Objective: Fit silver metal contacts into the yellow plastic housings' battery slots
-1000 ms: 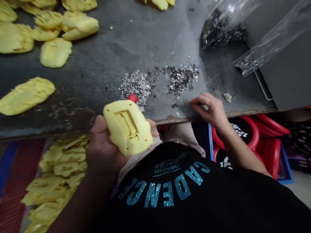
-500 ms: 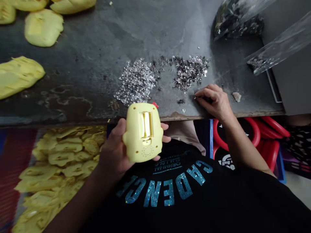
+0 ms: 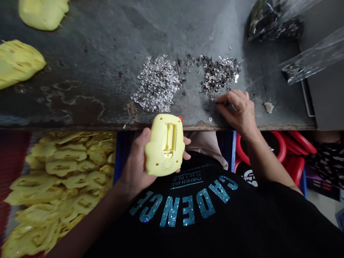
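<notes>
My left hand point(image 3: 138, 161) holds a yellow plastic toy housing point(image 3: 158, 143) just off the table's front edge. Its back faces up, showing a battery compartment point(image 3: 170, 138), screw holes and a dotted patch of small holes. A bit of red point(image 3: 180, 119) shows at its top right corner. Over the table, my right hand point(image 3: 238, 109) has thumb and forefinger pinched beside the darker heap of small metal pieces point(image 3: 219, 75); what sits between the tips is too small to make out. A brighter heap of metal pieces point(image 3: 158, 84) lies to its left. One loose metal piece point(image 3: 210, 119) is near the edge.
Yellow shells point(image 3: 20, 64) lie at the table's left. Below, many yellow plastic parts point(image 3: 64, 166) fill a container. Clear bags of metal bits point(image 3: 285, 28) stand at the back right. A whitish lump point(image 3: 268, 107) is right of my hand. Red rings point(image 3: 282, 147) sit in a blue crate underneath.
My left hand has turned the yellow housing more upright and brought it rightward. My right hand has stayed pinched by the darker heap, moving slightly. The view has shifted, too.
</notes>
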A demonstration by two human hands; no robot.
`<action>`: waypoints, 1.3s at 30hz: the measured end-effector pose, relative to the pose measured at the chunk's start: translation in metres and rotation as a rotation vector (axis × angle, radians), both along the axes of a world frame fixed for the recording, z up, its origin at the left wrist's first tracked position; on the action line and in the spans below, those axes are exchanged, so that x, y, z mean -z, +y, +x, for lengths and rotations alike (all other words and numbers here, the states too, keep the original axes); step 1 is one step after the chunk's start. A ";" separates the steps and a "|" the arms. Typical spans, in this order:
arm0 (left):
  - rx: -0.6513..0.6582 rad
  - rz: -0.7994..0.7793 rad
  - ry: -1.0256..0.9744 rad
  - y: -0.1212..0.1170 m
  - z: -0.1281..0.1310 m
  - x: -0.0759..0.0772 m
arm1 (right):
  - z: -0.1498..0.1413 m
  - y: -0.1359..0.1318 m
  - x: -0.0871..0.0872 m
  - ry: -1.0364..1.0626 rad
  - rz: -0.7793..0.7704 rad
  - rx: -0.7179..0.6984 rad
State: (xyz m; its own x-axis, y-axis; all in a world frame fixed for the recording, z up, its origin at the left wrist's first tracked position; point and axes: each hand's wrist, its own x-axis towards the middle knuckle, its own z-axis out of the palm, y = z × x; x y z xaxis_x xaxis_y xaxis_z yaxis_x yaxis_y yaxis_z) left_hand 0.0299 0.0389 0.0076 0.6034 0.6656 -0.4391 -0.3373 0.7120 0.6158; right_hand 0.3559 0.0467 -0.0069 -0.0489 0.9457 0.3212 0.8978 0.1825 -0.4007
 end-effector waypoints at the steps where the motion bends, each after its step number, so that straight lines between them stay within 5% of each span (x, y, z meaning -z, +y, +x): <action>1: 0.005 -0.003 -0.004 0.000 0.001 0.001 | 0.002 -0.002 0.000 -0.002 0.007 0.006; 7: -0.029 -0.045 0.169 -0.002 0.005 -0.002 | 0.008 -0.025 0.008 -0.171 0.065 0.017; 11: 0.016 -0.082 0.175 0.000 0.006 -0.004 | 0.013 -0.039 0.004 -0.017 0.063 0.016; 20: 0.065 -0.097 0.110 0.006 0.020 -0.010 | 0.022 -0.010 0.003 -0.032 -0.048 0.022; 30: 0.175 -0.146 -0.042 0.000 0.030 -0.009 | -0.038 -0.036 -0.046 0.420 0.009 -0.363; 39: 0.215 -0.145 -0.158 -0.010 0.016 -0.016 | -0.054 -0.035 -0.044 0.330 0.053 -0.422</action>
